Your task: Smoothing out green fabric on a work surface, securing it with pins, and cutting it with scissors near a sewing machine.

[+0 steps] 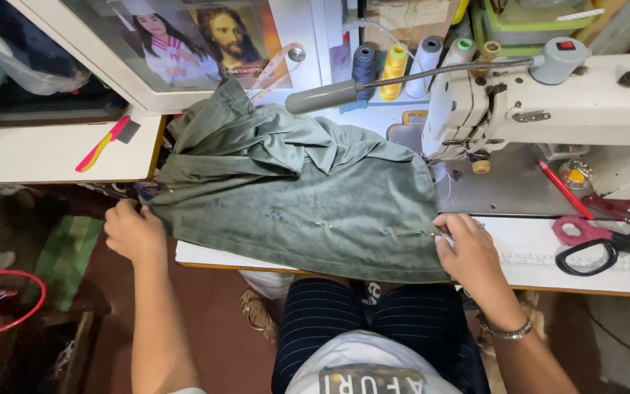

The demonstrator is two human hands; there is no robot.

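Green fabric (293, 197) lies spread on the white surface (548, 255) in front of the sewing machine (548, 109), long axis running left to right across the view, near edge hanging just over the surface's front rim. Far part is bunched and folded toward the upper left, reaching up to the framed pictures (198, 36). A row of pins (402, 234) with coloured heads runs along the near edge, parallel to the long axis.

Left hand (134, 232) grips the fabric's left end at the corner, fingers curled around the cloth, off the left side of the surface. Right hand (468, 252) lies on the fabric's right end, fingers bent and pinching the edge near the last pins, just in front of the machine's metal plate (504, 190).

Red pencil (564, 188) lies diagonally on the plate. Scissors (599, 244) with black and pink handles lie on the surface right of the right hand, blades pointing right. Thread cones (395, 69) stand behind the machine. Pink and yellow comb (103, 142) lies on the side shelf at left
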